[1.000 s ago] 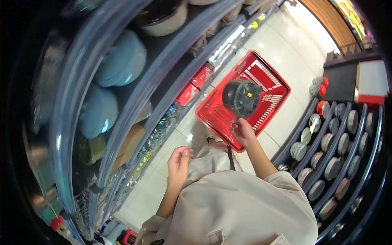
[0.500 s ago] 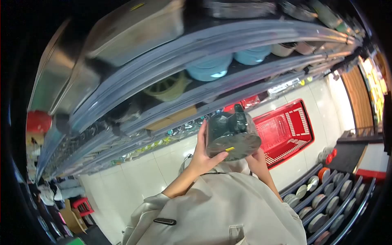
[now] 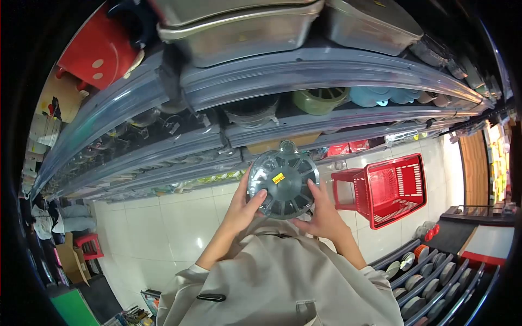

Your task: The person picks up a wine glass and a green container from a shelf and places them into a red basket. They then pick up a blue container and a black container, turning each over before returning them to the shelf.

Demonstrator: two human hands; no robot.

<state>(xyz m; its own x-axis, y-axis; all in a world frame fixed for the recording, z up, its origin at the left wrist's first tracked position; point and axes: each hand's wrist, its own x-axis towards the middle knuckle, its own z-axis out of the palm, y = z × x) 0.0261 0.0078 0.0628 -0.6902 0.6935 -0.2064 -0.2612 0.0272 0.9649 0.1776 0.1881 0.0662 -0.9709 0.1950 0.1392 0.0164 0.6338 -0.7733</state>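
Observation:
A dark grey-green container in clear plastic wrap [image 3: 285, 193] is held up in front of my chest. Its round face, with dark segments around a plain centre and a small yellow sticker, points toward the camera. My left hand [image 3: 242, 209] grips its left side, thumb on the near face. On the right side, my right hand [image 3: 323, 214] holds it with the thumb against the face and the other fingers lower down. A similar green container [image 3: 321, 101] sits on the shelf above, beside light blue ones [image 3: 371, 95].
Long shelves [image 3: 326, 70] with metal containers [image 3: 244, 38] run across the top. A red basket [image 3: 394, 190] rests on a red stool [image 3: 343, 190] at the right. Racks of dishes [image 3: 429, 277] stand lower right. At far left are a person [image 3: 73, 220] and a cardboard box [image 3: 70, 261].
The container has turned so its round face points to the camera, and both hands have shifted around it. The view has moved left along the shelves; the stool now shows.

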